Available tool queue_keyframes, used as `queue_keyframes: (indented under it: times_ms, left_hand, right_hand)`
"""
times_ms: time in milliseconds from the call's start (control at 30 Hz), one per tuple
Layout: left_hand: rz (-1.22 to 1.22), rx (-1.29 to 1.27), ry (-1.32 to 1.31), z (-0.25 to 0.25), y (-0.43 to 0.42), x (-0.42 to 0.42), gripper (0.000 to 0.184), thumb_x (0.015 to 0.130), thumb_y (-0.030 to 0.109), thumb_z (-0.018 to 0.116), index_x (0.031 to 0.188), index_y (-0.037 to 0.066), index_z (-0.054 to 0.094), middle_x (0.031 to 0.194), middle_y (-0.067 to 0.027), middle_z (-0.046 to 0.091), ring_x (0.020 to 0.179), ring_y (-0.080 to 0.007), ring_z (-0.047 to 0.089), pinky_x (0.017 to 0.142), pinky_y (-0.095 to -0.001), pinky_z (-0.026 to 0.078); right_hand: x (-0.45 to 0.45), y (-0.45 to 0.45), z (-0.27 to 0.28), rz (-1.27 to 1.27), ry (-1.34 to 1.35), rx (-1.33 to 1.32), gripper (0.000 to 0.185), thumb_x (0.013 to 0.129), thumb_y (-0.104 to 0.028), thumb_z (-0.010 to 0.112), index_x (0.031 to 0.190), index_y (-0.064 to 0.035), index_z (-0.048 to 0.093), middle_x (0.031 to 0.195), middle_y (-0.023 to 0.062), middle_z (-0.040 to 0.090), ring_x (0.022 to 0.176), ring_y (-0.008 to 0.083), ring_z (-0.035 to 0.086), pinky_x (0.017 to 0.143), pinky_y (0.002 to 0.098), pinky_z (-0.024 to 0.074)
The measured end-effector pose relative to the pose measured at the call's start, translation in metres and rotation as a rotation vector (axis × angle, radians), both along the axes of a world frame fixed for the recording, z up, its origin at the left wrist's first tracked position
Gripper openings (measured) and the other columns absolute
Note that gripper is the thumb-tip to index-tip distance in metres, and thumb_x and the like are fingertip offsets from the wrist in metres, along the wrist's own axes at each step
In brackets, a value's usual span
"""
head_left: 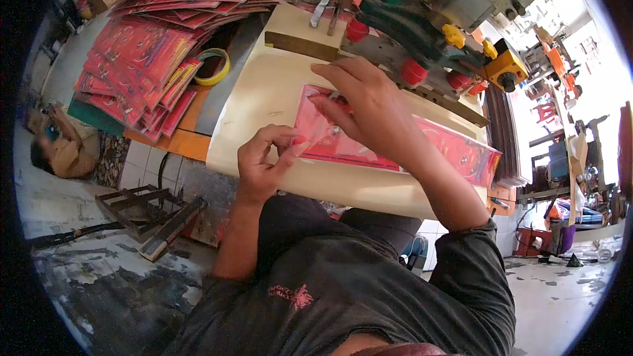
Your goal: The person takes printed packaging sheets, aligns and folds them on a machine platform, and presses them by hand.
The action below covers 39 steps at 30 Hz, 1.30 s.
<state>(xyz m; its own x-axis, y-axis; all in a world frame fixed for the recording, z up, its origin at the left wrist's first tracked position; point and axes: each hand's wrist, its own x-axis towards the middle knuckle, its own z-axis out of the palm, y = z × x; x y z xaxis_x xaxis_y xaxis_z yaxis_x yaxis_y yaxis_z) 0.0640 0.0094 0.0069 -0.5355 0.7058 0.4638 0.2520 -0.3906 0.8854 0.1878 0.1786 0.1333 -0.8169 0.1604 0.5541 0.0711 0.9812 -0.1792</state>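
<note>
A long red printed sheet (369, 148) with a clear, shiny surface lies across the cream work surface (244, 102). At its left end, my left hand (267, 161) pinches a small red piece between thumb and fingertips. Over the sheet's upper left part is my right hand (369, 95), its thumb and fingers spread apart with nothing visible between them. My right forearm covers part of the sheet's middle.
Stacked red sheets (142, 59) fill the left side, beside a yellow tape roll (226, 69). Machinery with red knobs (414, 72) and a metal bar (300, 46) stands beyond my hands. Another person (69, 145) is low at the far left.
</note>
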Motion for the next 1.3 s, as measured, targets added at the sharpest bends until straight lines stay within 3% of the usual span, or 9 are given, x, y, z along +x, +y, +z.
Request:
queue_keyframes:
  times_ms: [133,367,433,600,833,933,1000,1100,1300]
  left_hand:
    - [0.005,0.012,0.019,-0.009,0.001,-0.002,0.03,0.082,-0.006,0.078,0.107,0.0,0.063,0.097,-0.0067,0.066,0.085,-0.012,0.059,0.081,-0.0276,0.052]
    - [0.017,0.052,0.089,-0.006,0.003,-0.001,0.032,0.081,-0.009,0.076,0.109,0.0,0.061,0.095,-0.0067,0.065,0.083,-0.012,0.059,0.08,-0.0276,0.052]
    - [0.024,0.063,0.111,-0.004,0.004,0.0,0.036,0.082,-0.008,0.076,0.112,0.0,0.06,0.093,-0.006,0.065,0.081,-0.0112,0.058,0.078,-0.0267,0.051]
    - [-0.125,-0.091,-0.243,0.022,0.007,0.003,0.057,0.088,-0.001,0.074,0.137,0.001,0.045,0.071,0.0015,0.059,0.064,-0.0037,0.05,0.064,-0.0186,0.041]
    - [-0.261,-0.262,-0.283,0.029,0.012,0.001,0.059,0.092,0.004,0.072,0.143,0.0,0.042,0.072,0.0017,0.06,0.068,-0.0023,0.052,0.064,-0.0182,0.04]
    - [-0.267,-0.24,-0.338,0.019,0.017,0.002,0.041,0.095,0.01,0.07,0.132,0.0,0.055,0.077,0.0003,0.065,0.068,-0.0032,0.054,0.062,-0.0192,0.041]
    - [-0.264,-0.326,-0.078,0.014,0.011,-0.005,0.024,0.097,0.016,0.069,0.113,-0.002,0.067,0.078,-0.0009,0.068,0.066,-0.0041,0.054,0.06,-0.0217,0.043]
    - [-0.216,-0.302,0.054,0.006,0.011,-0.009,0.021,0.097,0.018,0.069,0.102,-0.003,0.07,0.074,-0.0003,0.067,0.064,-0.0045,0.053,0.057,-0.0245,0.043]
    - [-0.194,-0.242,0.1,0.017,0.011,-0.003,0.022,0.098,0.019,0.067,0.101,-0.003,0.069,0.072,-0.0008,0.066,0.063,-0.0045,0.052,0.057,-0.0257,0.042]
  right_hand:
    - [-0.016,0.008,0.004,0.046,-0.073,0.087,0.022,0.087,-0.019,0.071,0.103,-0.0038,0.069,0.09,0.0146,0.066,0.086,0.0357,0.066,0.076,0.0453,0.0532]
    - [-0.023,0.009,0.009,-0.016,-0.157,0.21,0.015,0.085,-0.016,0.07,0.095,-0.0049,0.067,0.083,0.0107,0.065,0.081,0.032,0.066,0.072,0.0442,0.0542]
    - [-0.024,0.011,0.009,0.056,-0.075,0.217,0.011,0.083,-0.013,0.063,0.079,-0.0028,0.062,0.079,0.0155,0.066,0.078,0.0358,0.069,0.065,0.0466,0.0576]
    - [-0.02,0.007,0.005,0.005,-0.113,0.275,0.013,0.085,-0.016,0.067,0.086,-0.0047,0.061,0.081,0.0106,0.064,0.076,0.0316,0.066,0.063,0.0438,0.0545]
    - [-0.016,0.004,-0.007,-0.021,-0.126,0.218,0.015,0.085,-0.018,0.064,0.085,-0.0046,0.058,0.078,0.0105,0.063,0.072,0.0321,0.067,0.061,0.0441,0.0538]
    - [-0.014,-0.003,-0.011,0.046,-0.144,0.133,0.016,0.085,-0.019,0.065,0.085,-0.0044,0.058,0.077,0.0105,0.062,0.072,0.0318,0.067,0.059,0.0436,0.0532]
    - [-0.012,-0.009,-0.011,0.07,-0.138,0.117,0.016,0.085,-0.019,0.065,0.085,-0.0045,0.058,0.077,0.0104,0.062,0.071,0.0318,0.066,0.059,0.0433,0.0531]
    - [-0.01,-0.011,-0.012,0.105,-0.133,0.106,0.017,0.085,-0.02,0.066,0.085,-0.0051,0.058,0.077,0.0099,0.061,0.07,0.0313,0.066,0.058,0.0425,0.0528]
    - [-0.015,-0.012,-0.015,0.125,-0.091,0.195,0.016,0.08,-0.019,0.068,0.079,-0.0062,0.059,0.074,0.0079,0.059,0.067,0.0273,0.066,0.054,0.0396,0.0519]
